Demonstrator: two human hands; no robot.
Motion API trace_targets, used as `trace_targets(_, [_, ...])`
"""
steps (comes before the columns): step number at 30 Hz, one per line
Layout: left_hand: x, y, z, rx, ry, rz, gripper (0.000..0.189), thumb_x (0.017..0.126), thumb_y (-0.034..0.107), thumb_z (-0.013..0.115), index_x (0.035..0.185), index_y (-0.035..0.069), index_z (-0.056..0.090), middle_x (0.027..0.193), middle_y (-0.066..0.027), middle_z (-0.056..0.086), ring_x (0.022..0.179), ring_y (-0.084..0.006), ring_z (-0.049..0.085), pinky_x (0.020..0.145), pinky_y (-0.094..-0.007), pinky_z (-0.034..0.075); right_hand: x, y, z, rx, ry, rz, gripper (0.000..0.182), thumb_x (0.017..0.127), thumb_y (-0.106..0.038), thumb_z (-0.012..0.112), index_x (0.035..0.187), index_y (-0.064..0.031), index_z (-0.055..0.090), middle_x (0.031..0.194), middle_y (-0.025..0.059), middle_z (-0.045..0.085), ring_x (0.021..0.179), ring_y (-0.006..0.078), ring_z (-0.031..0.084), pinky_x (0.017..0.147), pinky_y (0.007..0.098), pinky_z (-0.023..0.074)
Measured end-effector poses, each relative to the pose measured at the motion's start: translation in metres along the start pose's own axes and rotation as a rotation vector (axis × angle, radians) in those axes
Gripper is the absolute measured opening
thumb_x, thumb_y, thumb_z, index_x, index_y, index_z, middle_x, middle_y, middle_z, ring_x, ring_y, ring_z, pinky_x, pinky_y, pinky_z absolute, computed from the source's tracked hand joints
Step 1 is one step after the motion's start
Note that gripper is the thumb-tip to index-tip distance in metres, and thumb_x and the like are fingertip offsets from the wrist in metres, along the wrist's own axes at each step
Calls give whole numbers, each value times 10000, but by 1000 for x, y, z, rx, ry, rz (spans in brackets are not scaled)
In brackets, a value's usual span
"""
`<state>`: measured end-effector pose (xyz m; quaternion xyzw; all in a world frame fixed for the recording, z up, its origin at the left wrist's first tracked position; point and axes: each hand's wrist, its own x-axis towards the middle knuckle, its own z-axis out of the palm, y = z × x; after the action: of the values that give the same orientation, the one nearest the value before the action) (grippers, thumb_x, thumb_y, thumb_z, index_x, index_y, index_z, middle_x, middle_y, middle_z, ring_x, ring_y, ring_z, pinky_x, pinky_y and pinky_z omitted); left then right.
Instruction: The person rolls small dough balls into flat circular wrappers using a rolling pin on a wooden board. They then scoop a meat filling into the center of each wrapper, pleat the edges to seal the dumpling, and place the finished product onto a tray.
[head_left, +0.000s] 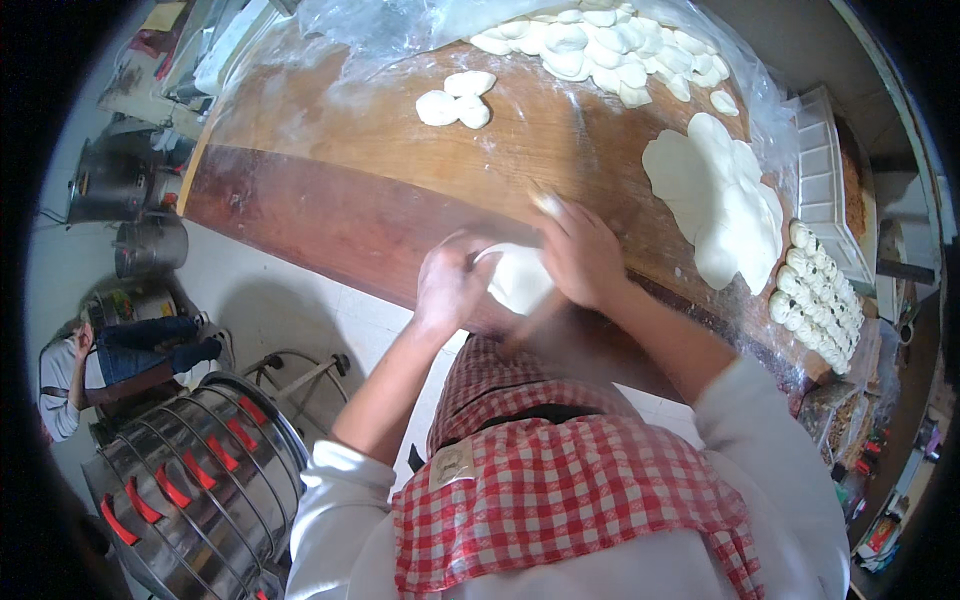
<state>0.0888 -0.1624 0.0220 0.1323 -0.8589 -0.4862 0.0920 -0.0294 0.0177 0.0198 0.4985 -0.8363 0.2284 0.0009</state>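
Note:
A round white dough sheet (523, 279) lies at the table's near edge, between my two hands. My left hand (452, 285) grips its left rim with thumb and fingers. My right hand (583, 253) lies over a slim wooden rolling pin (536, 324), blurred by motion, whose near end shows below the dough. The palm covers the pin's middle. To the right, large rolled dough sheets (739, 210) overlap in a stack. Three small dough pieces (437, 109) touch one another farther up the table.
The floured wooden table (337, 172) holds many dough pieces (600, 49) by plastic sheeting (382, 26). Filled buns (817, 300) sit at right beside a white tub (825, 172). A steel cylinder with red handles (195, 472), steel pots (150, 247) and a seated person (127, 364) are at left.

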Motion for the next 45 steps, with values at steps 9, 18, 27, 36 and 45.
trace_targets(9, [-8,23,-1,249,-106,-55,146,859,135,674,921,4,692,845,-188,695,751,-315,693,692,-394,539,43,-7,28,50,43,-2,445,854,-98,562,1288,-5,532,1139,183,603,1095,345,560,962,468,444])
trace_targets(18, [-40,0,-1,35,-194,-182,191,863,129,677,1017,18,701,799,-122,696,746,-236,677,677,-348,530,10,-30,5,-64,18,-91,502,854,-179,596,1313,8,517,1259,200,567,1177,327,557,1049,473,405])
trace_targets(27, [-66,-16,-4,-473,77,-373,141,901,119,655,938,-15,675,693,-98,656,590,-157,610,577,-316,499,-70,-40,2,-114,-64,26,433,834,-81,571,1261,-12,570,1356,157,547,1225,324,519,996,444,440])
trace_targets(36, [-34,8,-10,-330,-262,-384,290,976,206,535,1174,-2,569,919,-87,663,849,-177,614,729,-313,501,-73,-21,9,51,118,96,398,878,-192,640,1234,-29,569,1099,184,590,1019,350,558,917,493,415])
trace_targets(45, [217,133,9,417,154,492,811,834,356,742,1483,87,336,1469,-237,380,1402,-372,323,1149,-487,299,-168,-23,-42,3,-99,184,441,839,-209,707,1242,-91,573,1120,183,536,1036,367,520,891,471,416])
